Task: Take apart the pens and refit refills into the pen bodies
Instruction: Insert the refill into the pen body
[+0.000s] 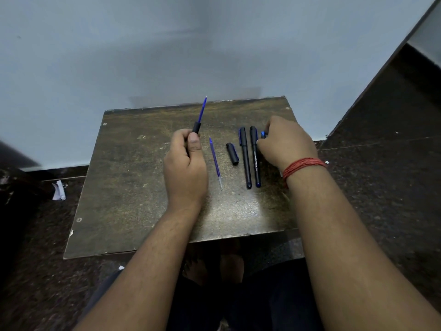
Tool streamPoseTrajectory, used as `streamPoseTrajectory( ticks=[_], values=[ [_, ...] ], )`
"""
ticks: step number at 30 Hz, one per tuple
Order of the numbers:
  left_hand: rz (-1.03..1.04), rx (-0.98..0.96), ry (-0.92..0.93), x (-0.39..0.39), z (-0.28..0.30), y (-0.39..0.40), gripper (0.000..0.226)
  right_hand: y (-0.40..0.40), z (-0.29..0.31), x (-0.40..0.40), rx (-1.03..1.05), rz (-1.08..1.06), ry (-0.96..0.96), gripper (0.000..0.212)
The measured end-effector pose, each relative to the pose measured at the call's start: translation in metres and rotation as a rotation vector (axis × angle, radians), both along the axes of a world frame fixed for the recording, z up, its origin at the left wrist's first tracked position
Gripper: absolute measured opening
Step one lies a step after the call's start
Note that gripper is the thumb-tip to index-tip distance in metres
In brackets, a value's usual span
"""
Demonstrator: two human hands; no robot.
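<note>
head cam, looks down, near table (124, 187)

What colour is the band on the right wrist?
Red: a wrap of thread-like strands around the right wrist, best seen in the head view, the only one.

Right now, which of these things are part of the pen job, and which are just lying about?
Part of the job:
- pen body with refill in the left hand
- loose refill
- cap
- two capped pens
- a small blue piece, hard to identify, at the right hand

Lying about:
- paper scrap on the floor
- red wrist thread
</note>
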State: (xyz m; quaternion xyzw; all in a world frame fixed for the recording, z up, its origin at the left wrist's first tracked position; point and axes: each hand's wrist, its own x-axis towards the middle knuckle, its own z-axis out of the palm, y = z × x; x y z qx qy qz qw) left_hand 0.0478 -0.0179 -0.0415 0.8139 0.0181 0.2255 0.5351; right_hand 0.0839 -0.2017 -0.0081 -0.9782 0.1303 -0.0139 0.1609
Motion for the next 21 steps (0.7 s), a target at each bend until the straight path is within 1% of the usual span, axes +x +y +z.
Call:
streamPoseTrajectory(
  ticks=[2,4,8,12,17,19,21],
  values=[
    [0.004,0.01,0.0,0.0,0.0,0.0,0.019,0.002,0.0,-0.001,-0.015,0.015,0.038,0.011],
    [0.01,0.014,0.011,0.0,-0.001,0.0,0.02,0.003,0.0,-0.001,-0.008,0.021,0.061,0.007],
    [0.016,0.009,0.028,0.0,-0.001,0.001,0.022,0.001,0.002,-0.001,0.021,0.013,0.057,0.011],
    [0.015,0.004,0.028,0.0,-0.001,0.001,0.022,0.001,0.006,0.0,0.068,-0.006,-0.066,0.015],
    [0.021,-0.009,0.021,0.0,0.0,0.001,0.021,0.006,0.013,-0.002,0.146,-0.038,-0.215,0.011],
    [0.019,-0.015,0.022,0.0,0.0,0.0,0.022,0.013,0.015,-0.003,0.149,0.006,-0.224,0.009],
    [0.021,-0.019,0.022,0.0,-0.001,0.001,0.023,0.028,0.016,-0.006,0.115,0.084,-0.224,0.011]
  ],
)
